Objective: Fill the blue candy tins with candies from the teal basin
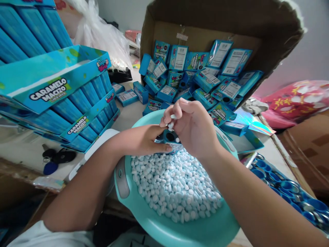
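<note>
My left hand [151, 140] is closed around a small blue candy box [176, 147], held low above a teal basin [151, 219]. A dark round hole shows on the box's upturned side. Over that hole my right hand [194, 123] is cupped with curled fingers, and a few white candies [170, 126] sit at its fingertips. One more white candy lies beside the hole. Many white and pale blue candies [177, 188] fill much of the basin. My right palm hides part of the box.
A tipped cardboard box [221, 17] behind the basin holds several blue candy boxes [178, 56]. Stacked display trays [48, 89] rise at left, with keys [50, 157] in front. Blue ring-shaped pieces [288, 187] lie at right. A clear plastic bag [102, 37] stands behind.
</note>
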Demonstrator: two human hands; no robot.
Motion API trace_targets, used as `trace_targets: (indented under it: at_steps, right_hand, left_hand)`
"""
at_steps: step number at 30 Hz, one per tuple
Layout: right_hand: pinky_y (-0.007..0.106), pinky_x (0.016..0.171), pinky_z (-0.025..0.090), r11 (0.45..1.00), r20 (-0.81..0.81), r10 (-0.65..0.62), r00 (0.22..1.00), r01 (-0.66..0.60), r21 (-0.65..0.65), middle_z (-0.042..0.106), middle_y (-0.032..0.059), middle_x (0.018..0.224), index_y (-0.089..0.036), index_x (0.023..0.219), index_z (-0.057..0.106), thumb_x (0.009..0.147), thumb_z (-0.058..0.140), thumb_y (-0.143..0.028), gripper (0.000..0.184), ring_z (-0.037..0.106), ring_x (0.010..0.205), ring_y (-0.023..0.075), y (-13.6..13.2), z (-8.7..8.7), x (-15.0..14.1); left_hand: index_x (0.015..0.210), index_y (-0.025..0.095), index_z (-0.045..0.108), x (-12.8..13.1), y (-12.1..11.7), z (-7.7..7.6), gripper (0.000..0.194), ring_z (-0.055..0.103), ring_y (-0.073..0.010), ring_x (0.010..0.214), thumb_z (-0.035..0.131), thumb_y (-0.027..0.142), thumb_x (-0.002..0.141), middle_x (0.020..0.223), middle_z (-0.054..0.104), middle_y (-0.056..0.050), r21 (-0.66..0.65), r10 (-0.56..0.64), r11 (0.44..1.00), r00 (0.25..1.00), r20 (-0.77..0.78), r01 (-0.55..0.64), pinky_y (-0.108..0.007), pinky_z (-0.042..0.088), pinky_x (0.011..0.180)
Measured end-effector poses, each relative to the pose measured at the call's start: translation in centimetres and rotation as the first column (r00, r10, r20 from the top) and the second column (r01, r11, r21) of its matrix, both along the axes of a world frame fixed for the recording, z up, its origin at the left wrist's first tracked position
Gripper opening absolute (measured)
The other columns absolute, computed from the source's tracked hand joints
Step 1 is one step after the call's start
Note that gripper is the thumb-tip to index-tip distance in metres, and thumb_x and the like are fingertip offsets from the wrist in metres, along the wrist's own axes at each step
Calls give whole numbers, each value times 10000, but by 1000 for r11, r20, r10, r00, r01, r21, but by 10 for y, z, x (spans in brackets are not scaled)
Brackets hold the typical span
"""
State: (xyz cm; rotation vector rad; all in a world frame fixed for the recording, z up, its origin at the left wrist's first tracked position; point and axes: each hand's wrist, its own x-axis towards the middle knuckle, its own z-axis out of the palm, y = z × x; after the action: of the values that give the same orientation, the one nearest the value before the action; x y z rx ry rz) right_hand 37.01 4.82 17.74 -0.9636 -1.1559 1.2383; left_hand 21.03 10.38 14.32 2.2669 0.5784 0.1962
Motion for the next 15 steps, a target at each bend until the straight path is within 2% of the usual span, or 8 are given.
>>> trace_targets:
  at_steps: [3,7,10,15]
  right_hand:
    - [354,719,520,1000,-11,7,1000,-7,12,557,20,705,-239,625,403,885,566,-560,444,661,884,230,-1,2,0]
    - [308,677,517,999,-43,22,999,-21,28,570,8,696,-230,613,426,886,589,-553,454,659,813,195,-1,3,1]
    - [275,640,501,998,-39,32,999,-30,47,562,-4,674,-223,627,468,898,601,-541,439,639,745,168,0,0,1]
    - [264,600,478,992,90,27,996,-38,120,606,15,733,-210,697,595,953,560,-507,393,602,724,161,-1,-6,1]
  left_hand:
    - [1470,261,458,1,0,1,670,605,-300,1224,577,598,904,1380,626,-57,9,-11,1000,1000,7,11,-339,458,971]
    - [1433,234,489,1,1,2,616,638,-299,1160,575,557,915,1269,681,-65,16,-6,1000,1000,0,6,-364,465,989]
    - [1298,218,582,0,2,1,516,641,-301,1143,584,557,910,1238,689,-73,29,21,999,1000,1,-21,-368,480,969]
    - [1293,213,568,0,1,-1,482,631,-272,1144,588,514,917,1265,671,-65,-15,18,1000,998,53,-17,-348,500,922]
